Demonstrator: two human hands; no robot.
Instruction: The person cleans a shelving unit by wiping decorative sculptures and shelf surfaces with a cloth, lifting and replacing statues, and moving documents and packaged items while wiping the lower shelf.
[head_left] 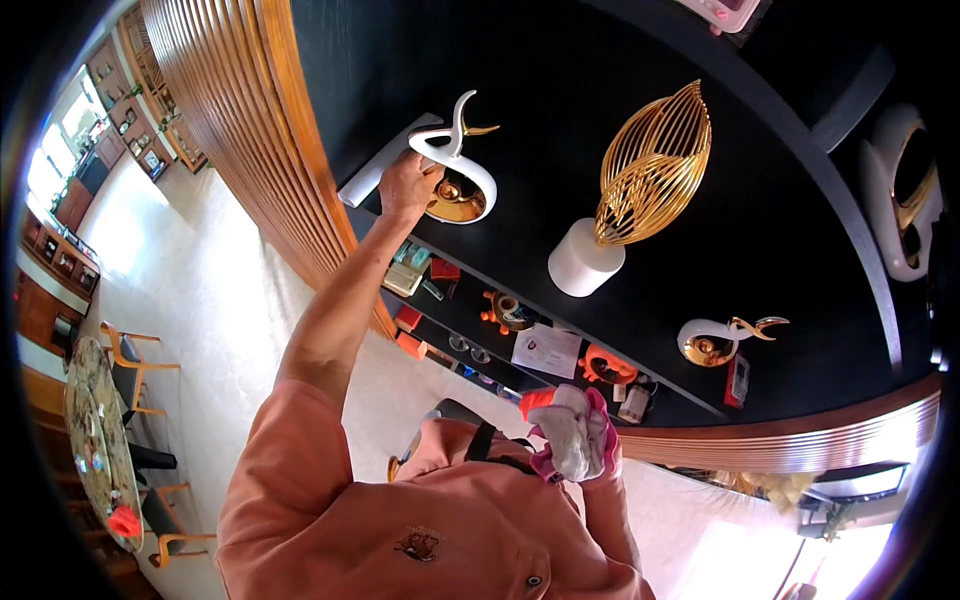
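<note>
Left hand (406, 188) grips the white-and-gold ornament (486, 188) (neck, long axis pointing away).

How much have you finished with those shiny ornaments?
I can't see any ornament that's surely finished. The left hand holds the leftmost white ornament; the right hand holds a cloth. The gold wire ornament and small white ornament stand untouched, so maybe they're left.
</note>
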